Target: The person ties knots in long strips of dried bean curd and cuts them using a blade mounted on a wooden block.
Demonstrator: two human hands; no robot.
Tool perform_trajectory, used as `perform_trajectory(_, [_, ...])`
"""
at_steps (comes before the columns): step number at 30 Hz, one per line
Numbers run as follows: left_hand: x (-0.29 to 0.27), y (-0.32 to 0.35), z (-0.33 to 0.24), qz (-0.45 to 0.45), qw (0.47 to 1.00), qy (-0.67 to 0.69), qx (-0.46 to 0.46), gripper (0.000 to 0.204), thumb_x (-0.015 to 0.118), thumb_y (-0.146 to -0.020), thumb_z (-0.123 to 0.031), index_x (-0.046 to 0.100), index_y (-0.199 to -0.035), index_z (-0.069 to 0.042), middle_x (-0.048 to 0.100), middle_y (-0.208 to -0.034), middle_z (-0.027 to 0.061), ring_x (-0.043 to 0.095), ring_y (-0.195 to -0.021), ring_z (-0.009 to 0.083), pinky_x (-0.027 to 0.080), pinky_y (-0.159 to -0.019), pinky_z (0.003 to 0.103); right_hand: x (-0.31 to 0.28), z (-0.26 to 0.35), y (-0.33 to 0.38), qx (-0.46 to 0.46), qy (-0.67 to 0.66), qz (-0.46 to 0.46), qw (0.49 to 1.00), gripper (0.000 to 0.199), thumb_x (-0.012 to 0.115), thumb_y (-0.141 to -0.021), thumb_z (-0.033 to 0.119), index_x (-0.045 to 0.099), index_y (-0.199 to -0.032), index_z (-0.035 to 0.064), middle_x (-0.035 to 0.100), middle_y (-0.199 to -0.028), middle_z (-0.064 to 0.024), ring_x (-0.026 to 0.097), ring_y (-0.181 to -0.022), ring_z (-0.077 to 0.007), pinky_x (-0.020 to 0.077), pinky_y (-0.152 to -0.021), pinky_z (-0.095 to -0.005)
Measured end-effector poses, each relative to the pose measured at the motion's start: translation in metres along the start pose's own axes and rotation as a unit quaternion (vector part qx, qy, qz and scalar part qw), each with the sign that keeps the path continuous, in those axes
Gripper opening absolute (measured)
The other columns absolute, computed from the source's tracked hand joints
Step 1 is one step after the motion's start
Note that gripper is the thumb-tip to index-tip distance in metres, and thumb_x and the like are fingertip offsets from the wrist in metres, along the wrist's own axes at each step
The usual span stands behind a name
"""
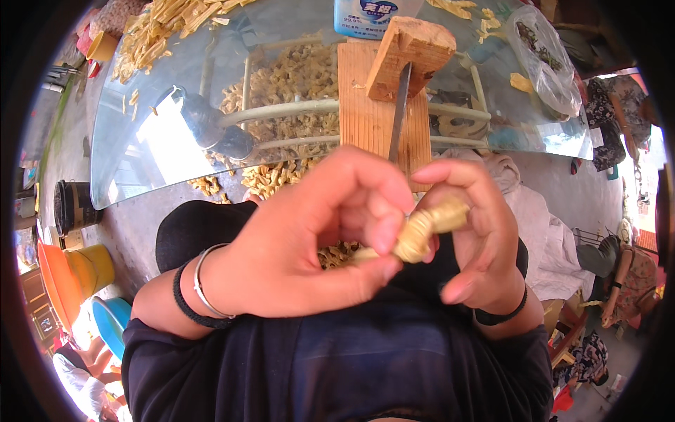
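1. Outdoor work area, seen from above: a glass-topped surface (176, 141) is shown on a pale metal frame, with heaps of tan strips visible on and under the glass.
2. A wooden board (365, 112) lies on the surface; a wooden block (411, 53) carrying a metal blade (399, 112) is mounted at its far end. All places below are given relative to this board.
3. The tan knotted piece (422, 228) is held just nearer the person than the board's near edge, raised above a dark lap, between both hands.
4. Left hand (302, 239): closed; thumb and forefinger are pinched on the lower, thinner end of the knotted piece. Two bands are worn at the wrist.
5. Right hand (478, 239): partly curled; the upper end of the piece is gripped by the fingertips, the remaining fingers being loosely bent.
6. Step judged in hand: the strip is being twisted or tied into a knot. The next move is judged to call for a firm pull by both hands in opposite directions.
7. Left of the board, yellow and blue buckets (91, 267) are stood on the ground.
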State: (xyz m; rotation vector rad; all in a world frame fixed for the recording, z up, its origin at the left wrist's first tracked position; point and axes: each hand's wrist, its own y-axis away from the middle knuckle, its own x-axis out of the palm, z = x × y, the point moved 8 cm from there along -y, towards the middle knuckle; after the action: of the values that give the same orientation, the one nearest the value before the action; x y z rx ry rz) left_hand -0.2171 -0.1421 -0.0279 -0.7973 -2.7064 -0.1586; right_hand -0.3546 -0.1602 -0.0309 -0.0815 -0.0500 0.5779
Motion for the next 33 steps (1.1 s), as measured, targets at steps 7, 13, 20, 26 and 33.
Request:
perform_trajectory(7, [-0.023,-0.014,-0.003,-0.051,0.975,-0.206,-0.070,0.023,0.065,-0.094,-0.012,0.052,-0.109,0.001,0.061,-0.094,0.0048,0.060,-0.078,0.0077,0.050,-0.061,0.020,-0.021,-0.001,-0.015,-0.013,-0.005,-0.133,0.991,0.028,0.070,-0.086,0.000,0.053,-0.108,-0.0003,0.059,-0.091,-0.0019,0.055,-0.080,-0.0043,0.0455,-0.068,-0.0191])
perform_trajectory(13, [-0.043,-0.034,-0.025,-0.125,0.920,-0.369,0.050,0.016,0.065,-0.093,-0.005,0.055,-0.104,0.000,0.059,-0.090,0.0012,0.058,-0.081,0.0063,0.047,-0.069,0.020,-0.040,-0.008,-0.031,0.004,0.011,-0.217,0.976,0.027,0.071,-0.087,0.004,0.054,-0.107,-0.0003,0.058,-0.090,-0.0005,0.055,-0.080,-0.0033,0.0458,-0.070,-0.0183])
perform_trajectory(20, [-0.048,-0.046,-0.022,-0.132,0.894,-0.420,0.083,0.016,0.066,-0.089,0.002,0.054,-0.099,-0.001,0.058,-0.088,0.0020,0.058,-0.078,0.0066,0.048,-0.066,0.021,-0.051,-0.009,-0.040,-0.038,0.188,-0.273,0.943,0.021,0.075,-0.085,0.009,0.058,-0.096,0.0030,0.061,-0.081,0.0001,0.056,-0.069,-0.0046,0.0444,-0.061,-0.0201])
perform_trajectory(26, [-0.040,-0.046,-0.029,-0.129,0.811,-0.556,0.128,0.017,0.071,-0.081,0.001,0.056,-0.091,-0.001,0.060,-0.088,0.0072,0.061,-0.077,0.0181,0.048,-0.068,0.027,-0.037,-0.005,-0.047,-0.065,0.420,-0.154,0.892,0.018,0.072,-0.084,0.013,0.059,-0.093,0.0048,0.063,-0.081,-0.0106,0.060,-0.068,-0.0243,0.0474,-0.062,-0.0316])
perform_trajectory(33, [-0.047,-0.023,-0.029,-0.200,0.977,-0.059,0.033,0.046,0.067,-0.090,-0.009,0.047,-0.131,-0.003,0.062,-0.099,0.0023,0.058,-0.082,0.0067,0.047,-0.072,0.020,-0.053,-0.019,-0.027,0.060,-0.077,-0.183,0.978,0.024,0.048,-0.098,0.022,0.048,-0.108,0.0007,0.056,-0.075,-0.0048,0.044,-0.059,-0.0067,0.0359,-0.056,-0.0212])
